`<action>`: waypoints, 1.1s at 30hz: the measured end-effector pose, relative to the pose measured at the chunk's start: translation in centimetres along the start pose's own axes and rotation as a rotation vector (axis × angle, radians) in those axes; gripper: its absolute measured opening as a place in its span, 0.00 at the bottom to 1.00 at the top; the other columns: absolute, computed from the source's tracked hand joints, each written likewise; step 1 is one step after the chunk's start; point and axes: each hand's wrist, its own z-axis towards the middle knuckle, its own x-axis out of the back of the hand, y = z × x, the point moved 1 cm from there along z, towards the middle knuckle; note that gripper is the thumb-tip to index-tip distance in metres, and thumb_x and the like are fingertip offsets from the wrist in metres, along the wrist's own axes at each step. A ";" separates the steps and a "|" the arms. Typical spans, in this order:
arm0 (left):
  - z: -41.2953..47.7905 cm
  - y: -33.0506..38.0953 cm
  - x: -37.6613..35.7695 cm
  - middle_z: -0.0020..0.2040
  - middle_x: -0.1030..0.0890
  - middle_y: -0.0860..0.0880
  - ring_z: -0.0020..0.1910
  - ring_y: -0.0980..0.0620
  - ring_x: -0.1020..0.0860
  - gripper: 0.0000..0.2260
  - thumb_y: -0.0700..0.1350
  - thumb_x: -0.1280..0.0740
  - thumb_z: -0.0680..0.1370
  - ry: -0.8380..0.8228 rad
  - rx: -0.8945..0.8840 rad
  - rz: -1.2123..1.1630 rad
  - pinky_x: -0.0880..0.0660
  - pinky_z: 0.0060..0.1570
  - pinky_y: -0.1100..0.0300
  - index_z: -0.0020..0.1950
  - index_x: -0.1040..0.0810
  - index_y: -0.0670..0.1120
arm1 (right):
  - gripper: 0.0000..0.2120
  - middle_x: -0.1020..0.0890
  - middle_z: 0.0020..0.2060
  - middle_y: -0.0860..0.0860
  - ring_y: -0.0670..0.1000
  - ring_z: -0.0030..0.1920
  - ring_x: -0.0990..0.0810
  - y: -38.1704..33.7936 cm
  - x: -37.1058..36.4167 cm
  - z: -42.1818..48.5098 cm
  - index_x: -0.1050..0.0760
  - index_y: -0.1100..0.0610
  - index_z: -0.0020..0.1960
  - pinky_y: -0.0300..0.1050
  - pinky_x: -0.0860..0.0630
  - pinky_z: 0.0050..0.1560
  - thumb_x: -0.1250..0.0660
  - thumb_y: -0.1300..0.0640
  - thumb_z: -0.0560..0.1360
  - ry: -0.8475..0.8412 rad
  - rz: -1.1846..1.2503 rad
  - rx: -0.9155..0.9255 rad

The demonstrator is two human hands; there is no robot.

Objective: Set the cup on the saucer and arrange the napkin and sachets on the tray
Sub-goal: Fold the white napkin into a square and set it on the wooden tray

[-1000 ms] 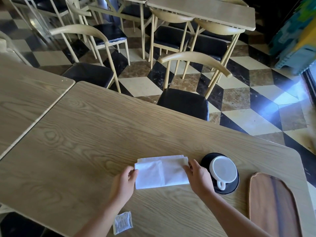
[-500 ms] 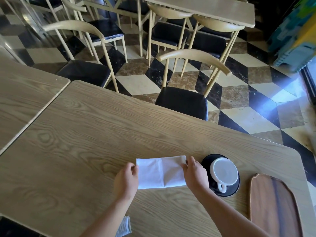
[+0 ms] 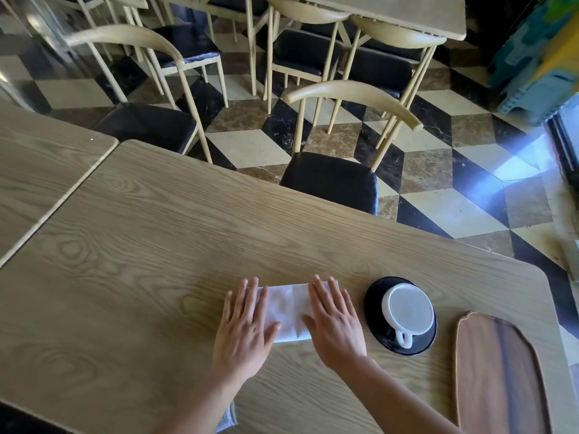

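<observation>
**Step in hand: flattening the napkin.** The folded napkin (image 3: 286,308) lies on the bench (image 3: 156,261) in the lower centre of the frame. It is white and folded to a narrow rectangle, with its long side running left to right. The left hand (image 3: 244,333) lies palm down on the left end, and the right hand (image 3: 335,327) lies palm down on the right end. The fingers (image 3: 250,296) of both hands are straight and spread, pressing flat. Neither hand grasps anything.

**Cup step.** The white cup (image 3: 407,311) stands on the black saucer (image 3: 374,308), just right of the right hand. Its handle points toward the lower edge of the frame. This part of the task reads as complete.

**Tray step.** The wooden tray (image 3: 501,377) lies at the lower right, near the saucer but apart from it. The napkin is on the bench, not on the tray. One sachet (image 3: 227,418) shows at the bottom edge, partly hidden under the left forearm (whether more sachets lie beneath the arm cannot be told).

**Next move, as judged.**
1. Lift the palms.
2. Pinch the napkin at one edge or at both ends so that the fold holds.
3. Carry it rightward, over or around the cup, to the tray, keeping clear of the cup handle.
4. Reach back toward the lower edge of the frame for the sachet.
</observation>
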 end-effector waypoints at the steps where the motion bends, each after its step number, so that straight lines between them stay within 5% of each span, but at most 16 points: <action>1: 0.0 -0.1 -0.2 0.80 0.44 0.41 0.79 0.42 0.48 0.33 0.61 0.44 0.79 -0.026 0.018 0.014 0.45 0.75 0.40 0.78 0.41 0.43 | 0.34 0.52 0.80 0.49 0.55 0.79 0.55 0.2 -0.6 0.0 0.53 0.54 0.79 0.55 0.50 0.78 0.46 0.42 0.79 -0.038 -0.023 0.003; 4: 0.0 -0.4 -0.6 0.79 0.43 0.40 0.79 0.41 0.47 0.34 0.63 0.44 0.78 -0.059 0.035 0.026 0.46 0.74 0.39 0.78 0.41 0.43 | 0.38 0.56 0.80 0.51 0.54 0.79 0.58 1.0 -1.8 -0.2 0.56 0.57 0.79 0.52 0.57 0.77 0.50 0.38 0.78 -0.067 -0.065 -0.004; 10: 0.2 -0.4 -0.8 0.79 0.43 0.41 0.78 0.40 0.45 0.35 0.64 0.44 0.78 -0.107 0.047 0.044 0.45 0.74 0.38 0.78 0.42 0.45 | 0.37 0.48 0.79 0.55 0.55 0.79 0.54 1.3 -2.4 -0.2 0.47 0.60 0.78 0.56 0.49 0.76 0.53 0.35 0.80 -0.048 -0.074 0.002; 14: 0.0 0.1 0.1 0.79 0.43 0.42 0.78 0.39 0.45 0.35 0.64 0.43 0.78 -0.140 0.093 0.019 0.45 0.74 0.37 0.79 0.43 0.46 | 0.38 0.53 0.79 0.54 0.55 0.79 0.59 1.1 -2.0 -0.3 0.52 0.59 0.79 0.55 0.55 0.77 0.58 0.34 0.79 -0.104 -0.104 0.000; 19: -0.9 1.1 1.7 0.73 0.32 0.37 0.71 0.34 0.32 0.34 0.47 0.26 0.71 0.012 0.284 -0.238 0.30 0.64 0.38 0.74 0.34 0.38 | 0.36 0.60 0.79 0.49 0.52 0.78 0.64 1.0 -0.7 -0.3 0.57 0.55 0.79 0.53 0.62 0.77 0.54 0.36 0.79 -0.088 -0.047 0.023; 22: -1.8 1.5 2.3 0.63 0.24 0.35 0.63 0.34 0.26 0.31 0.39 0.25 0.70 0.095 0.517 -0.424 0.29 0.61 0.42 0.70 0.31 0.35 | 0.30 0.49 0.79 0.52 0.54 0.79 0.54 0.7 0.1 -1.3 0.47 0.57 0.78 0.55 0.52 0.77 0.46 0.44 0.81 0.039 -0.004 0.055; 25: -1.7 1.5 2.9 0.62 0.24 0.40 0.64 0.41 0.27 0.27 0.45 0.31 0.73 -0.022 0.857 -0.653 0.29 0.63 0.48 0.71 0.31 0.41 | 0.24 0.33 0.75 0.53 0.55 0.75 0.37 -0.2 0.3 -2.6 0.36 0.59 0.75 0.52 0.37 0.74 0.39 0.54 0.80 0.140 0.199 0.068; 27: -1.4 1.5 3.1 0.60 0.22 0.39 0.61 0.42 0.25 0.28 0.48 0.32 0.73 -0.075 0.928 -0.746 0.26 0.59 0.46 0.71 0.31 0.42 | 0.23 0.29 0.72 0.52 0.52 0.72 0.32 -1.3 0.2 -3.0 0.34 0.59 0.74 0.50 0.29 0.69 0.38 0.58 0.80 0.148 0.383 0.020; 33: 0.2 1.2 3.5 0.60 0.20 0.44 0.60 0.43 0.23 0.27 0.53 0.31 0.73 -0.148 0.990 -0.757 0.29 0.50 0.57 0.68 0.28 0.41 | 0.22 0.26 0.68 0.48 0.43 0.63 0.27 -5.1 1.5 -0.6 0.36 0.51 0.75 0.39 0.32 0.62 0.41 0.55 0.82 -0.105 1.040 -0.350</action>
